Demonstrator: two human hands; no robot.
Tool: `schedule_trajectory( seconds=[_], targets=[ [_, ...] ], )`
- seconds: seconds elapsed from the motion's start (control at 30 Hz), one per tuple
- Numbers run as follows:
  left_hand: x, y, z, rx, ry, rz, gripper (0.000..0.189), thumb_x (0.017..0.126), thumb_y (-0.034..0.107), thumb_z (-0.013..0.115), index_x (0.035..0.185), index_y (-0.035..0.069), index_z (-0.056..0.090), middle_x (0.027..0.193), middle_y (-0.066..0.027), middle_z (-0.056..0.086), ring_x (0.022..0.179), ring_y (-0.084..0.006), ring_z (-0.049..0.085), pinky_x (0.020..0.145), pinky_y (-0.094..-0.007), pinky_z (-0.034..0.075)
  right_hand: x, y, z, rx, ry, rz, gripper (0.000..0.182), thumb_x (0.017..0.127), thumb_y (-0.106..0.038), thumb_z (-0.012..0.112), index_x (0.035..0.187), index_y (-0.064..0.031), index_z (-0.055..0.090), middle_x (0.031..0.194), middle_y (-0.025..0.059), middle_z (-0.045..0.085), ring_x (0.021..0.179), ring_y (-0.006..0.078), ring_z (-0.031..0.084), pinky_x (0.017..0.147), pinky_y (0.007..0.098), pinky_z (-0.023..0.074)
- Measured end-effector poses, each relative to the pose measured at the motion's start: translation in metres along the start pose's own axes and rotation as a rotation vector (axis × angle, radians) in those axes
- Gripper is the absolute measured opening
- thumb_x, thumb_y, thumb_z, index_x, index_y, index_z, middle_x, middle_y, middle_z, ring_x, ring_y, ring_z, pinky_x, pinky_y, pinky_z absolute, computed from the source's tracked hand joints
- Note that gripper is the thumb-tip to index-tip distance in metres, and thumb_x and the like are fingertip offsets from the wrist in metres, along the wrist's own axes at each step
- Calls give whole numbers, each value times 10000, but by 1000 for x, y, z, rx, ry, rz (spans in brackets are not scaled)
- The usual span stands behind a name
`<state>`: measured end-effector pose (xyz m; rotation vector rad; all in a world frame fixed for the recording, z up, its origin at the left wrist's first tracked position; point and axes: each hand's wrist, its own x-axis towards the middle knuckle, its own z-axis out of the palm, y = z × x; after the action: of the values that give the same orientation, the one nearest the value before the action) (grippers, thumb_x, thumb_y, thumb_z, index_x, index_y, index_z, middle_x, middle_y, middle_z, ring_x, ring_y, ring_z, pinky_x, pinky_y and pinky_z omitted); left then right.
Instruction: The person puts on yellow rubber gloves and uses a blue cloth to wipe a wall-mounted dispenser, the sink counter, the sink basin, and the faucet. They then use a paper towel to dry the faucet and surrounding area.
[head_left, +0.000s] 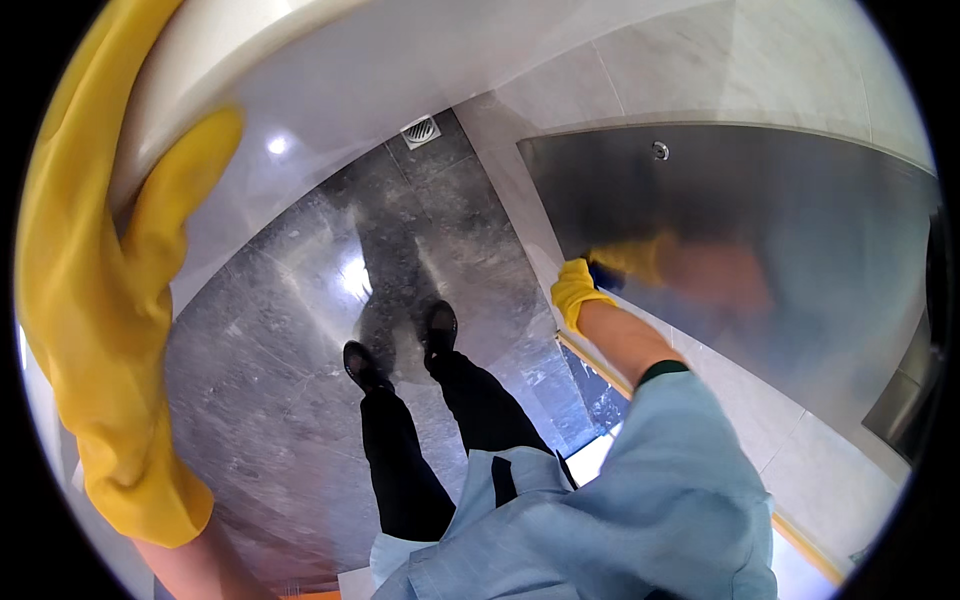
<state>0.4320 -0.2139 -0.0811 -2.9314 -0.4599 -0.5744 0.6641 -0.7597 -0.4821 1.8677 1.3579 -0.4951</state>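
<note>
My left hand (112, 247), in a long yellow rubber glove, reaches up the left side. Its thumb and fingers are spread around the rounded edge of a smooth white fixture (247, 37), perhaps a basin. My right hand (576, 289), in a yellow rubber glove, is by the lower edge of a brushed stainless steel wall panel (675, 187). It holds a dark blue item (606, 276) against the steel, mostly hidden, perhaps a cloth or sponge. The steel mirrors the glove and forearm. A round lock (660, 151) sits near the panel's top edge.
A square floor drain (421, 132) lies in the dark tiled floor (285, 315) near the wall corner. Pale tiles (660, 67) surround the steel panel. A doorway with a yellowish edge strip (592, 364) opens at the lower right. My feet in black shoes stand mid-floor.
</note>
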Motion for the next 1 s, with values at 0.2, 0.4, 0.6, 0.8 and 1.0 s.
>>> schedule_trajectory(
  seconds=[0.2,0.4,0.6,0.8,1.0],
  targets=[
    [-4,4,-19,12,-50,-61,581,932,340,745,1478,176,632,1504,-96,624,1443,-314,538,1226,-457,417,114,71,-294,39,673,-42,216,895,-171,626,1051,-94,755,1214,137,671,1120,308,612,851,458,493],
    [9,16,-4,-135,-95,-198,580,943,351,739,1484,172,628,1507,-105,622,1449,-306,539,1217,-459,430,88,24,-115,255,44,29,374,953,-238,641,1297,-122,730,1420,102,635,1312,300,565,1058,482,435],
    [8,13,3,-48,-58,-83,654,859,341,802,1463,152,634,1509,-95,617,1445,-325,537,1275,-463,347,-67,5,-157,1214,-709,170,485,858,-131,788,1335,-75,724,1300,85,736,1139,276,701,1016,391,540],
    [11,15,-3,-179,-160,-121,678,873,260,815,1482,69,586,1546,-172,565,1468,-372,494,1273,-495,320,-11,62,-390,2717,916,359,652,960,-40,674,1576,-57,461,1396,150,642,1160,251,652,1042,331,513],
    [9,-28,-18,-499,-154,-15,550,988,211,715,1489,38,567,1602,-220,480,1492,-422,428,1252,-511,317,17,-87,-590,2548,715,626,540,1005,-123,607,1517,-82,439,1362,155,605,1133,244,609,947,377,492]
  ],
)
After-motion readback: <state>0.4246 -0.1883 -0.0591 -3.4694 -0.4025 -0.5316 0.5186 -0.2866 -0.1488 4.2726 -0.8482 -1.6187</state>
